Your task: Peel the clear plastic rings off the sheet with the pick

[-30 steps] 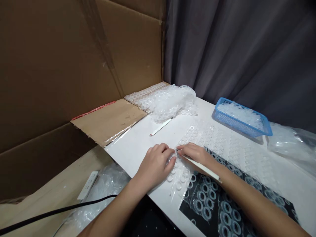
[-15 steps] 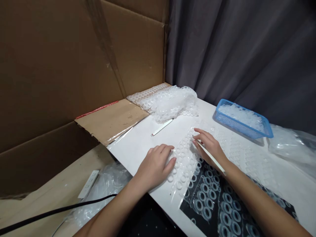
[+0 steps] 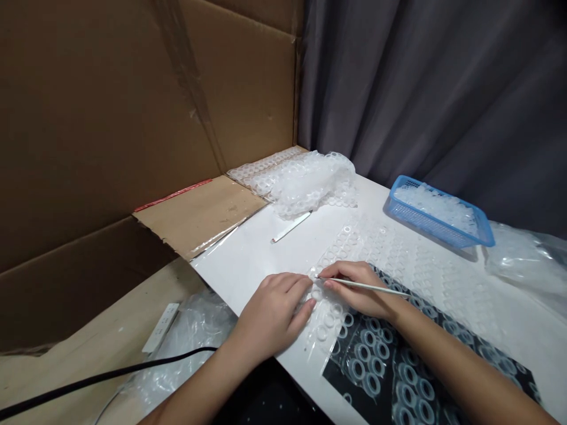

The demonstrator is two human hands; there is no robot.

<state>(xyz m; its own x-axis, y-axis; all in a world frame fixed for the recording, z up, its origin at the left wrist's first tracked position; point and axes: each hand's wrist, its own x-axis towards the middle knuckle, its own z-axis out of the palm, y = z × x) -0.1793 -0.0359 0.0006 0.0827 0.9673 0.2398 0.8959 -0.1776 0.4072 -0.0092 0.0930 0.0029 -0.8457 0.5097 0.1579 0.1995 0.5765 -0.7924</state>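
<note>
My right hand (image 3: pixel 358 289) pinches a slim white pencil-shaped tool (image 3: pixel 372 287), its dark tip down at a clear plastic sheet with rows of translucent rings (image 3: pixel 328 319). Close by on the left, my left hand (image 3: pixel 279 307) lies palm down along the sheet's edge, fingers stretched out and thumb apart. The tool's tip is just beside the left fingertips; whether it touches a ring I cannot tell. Under the right forearm, more translucent rings show against a black mat (image 3: pixel 384 401).
A second white pencil-shaped tool (image 3: pixel 291 227) lies on the white table (image 3: pixel 248 254). Behind it is a heap of clear ringed plastic (image 3: pixel 310 183). A blue basket (image 3: pixel 434 231) holds translucent pieces, beside a plastic bag (image 3: pixel 527 254). Cardboard (image 3: pixel 208 215) borders the left; a black cable (image 3: pixel 110 373) runs below.
My right hand has come down and left along the sheet, bringing the tool's tip next to my left fingertips. My left hand has shifted only slightly.
</note>
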